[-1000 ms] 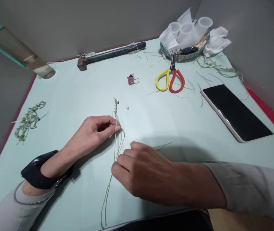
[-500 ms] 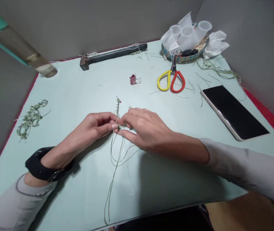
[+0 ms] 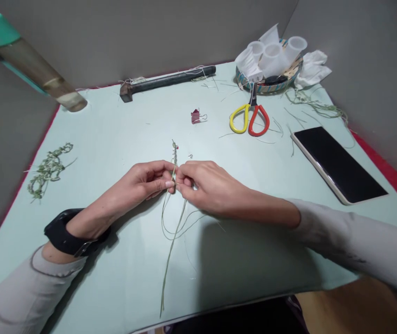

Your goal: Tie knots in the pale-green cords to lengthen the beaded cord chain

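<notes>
My left hand (image 3: 152,180) pinches a thin green knotted cord (image 3: 174,155) between thumb and fingers. The finished-looking knotted end, with a small red bit on it, points away from me past the fingertips. Right beside it, my right hand (image 3: 207,185) is closed with thumb and fingertips together on the loose green strands (image 3: 173,250). These strands loop below the hands and trail toward the table's near edge. The exact grip point on the strands is partly hidden by the fingers. A tiny silvery piece (image 3: 190,156) lies just beyond my right hand.
Left lies a tangled green knotted piece (image 3: 50,169); a water bottle (image 3: 34,65) stands behind it. A hammer (image 3: 170,80), a binder clip (image 3: 197,116) and yellow-and-red scissors (image 3: 249,119) lie farther back. At right are a phone (image 3: 339,164), a basket (image 3: 264,87) with plastic cups and cord scraps.
My right hand has closed its thumb and fingertips together on the strands. The trailing strands have drawn closer together and shifted right. The view has moved slightly.
</notes>
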Motion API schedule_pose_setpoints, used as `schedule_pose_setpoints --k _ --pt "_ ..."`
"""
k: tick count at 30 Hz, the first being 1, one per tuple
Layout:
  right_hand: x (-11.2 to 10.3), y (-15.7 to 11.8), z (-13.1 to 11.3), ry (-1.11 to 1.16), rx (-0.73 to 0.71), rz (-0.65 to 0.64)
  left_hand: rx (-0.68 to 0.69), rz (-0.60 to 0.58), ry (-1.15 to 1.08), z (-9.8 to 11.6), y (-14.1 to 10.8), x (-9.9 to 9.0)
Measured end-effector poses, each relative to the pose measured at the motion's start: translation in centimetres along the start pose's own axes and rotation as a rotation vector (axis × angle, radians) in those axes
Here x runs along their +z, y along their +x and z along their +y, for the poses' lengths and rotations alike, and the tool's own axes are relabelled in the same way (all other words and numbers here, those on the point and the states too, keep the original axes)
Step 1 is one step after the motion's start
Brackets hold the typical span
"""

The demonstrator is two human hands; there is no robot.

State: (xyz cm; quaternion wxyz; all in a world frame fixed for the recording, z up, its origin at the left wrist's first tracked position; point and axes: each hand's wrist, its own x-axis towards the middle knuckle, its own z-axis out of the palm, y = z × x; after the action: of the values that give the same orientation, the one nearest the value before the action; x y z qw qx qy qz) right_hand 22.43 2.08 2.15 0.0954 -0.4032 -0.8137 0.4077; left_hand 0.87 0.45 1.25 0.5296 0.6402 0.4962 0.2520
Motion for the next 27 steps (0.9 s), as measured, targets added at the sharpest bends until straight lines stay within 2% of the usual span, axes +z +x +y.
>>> schedule_pose_setpoints --k 6,8,11,14,17,23,27 --pt "-3.3 -2.4 0.6 0.282 -0.057 -0.163 -0.071 -0.012 0.018 0.3 -0.1 -0.1" --pt "-4.9 -3.4 0.8 0.293 -0.080 -0.163 -0.082 -0.017 0.031 0.4 -0.1 -0.1" --pt "-7.2 -4.5 1.4 0.143 -0.100 -0.037 -0.081 -0.010 0.057 0.4 -0.1 0.0" --pt "-8.2 -4.6 2.4 -0.174 -0.087 0.164 -0.055 0.025 0.096 0.2 -0.1 0.2" --pt "-6.9 -3.5 3.0 -0.383 -0.085 0.297 -0.024 0.057 0.142 -0.2 -0.2 0.4" --pt "-1.5 -0.4 2.1 -0.439 -0.276 0.132 -0.012 0.079 0.234 -0.1 -0.3 0.9" --pt "0.1 1.0 2.5 -0.426 -0.333 0.096 0.021 0.127 0.285 0.0 -0.6 1.3"
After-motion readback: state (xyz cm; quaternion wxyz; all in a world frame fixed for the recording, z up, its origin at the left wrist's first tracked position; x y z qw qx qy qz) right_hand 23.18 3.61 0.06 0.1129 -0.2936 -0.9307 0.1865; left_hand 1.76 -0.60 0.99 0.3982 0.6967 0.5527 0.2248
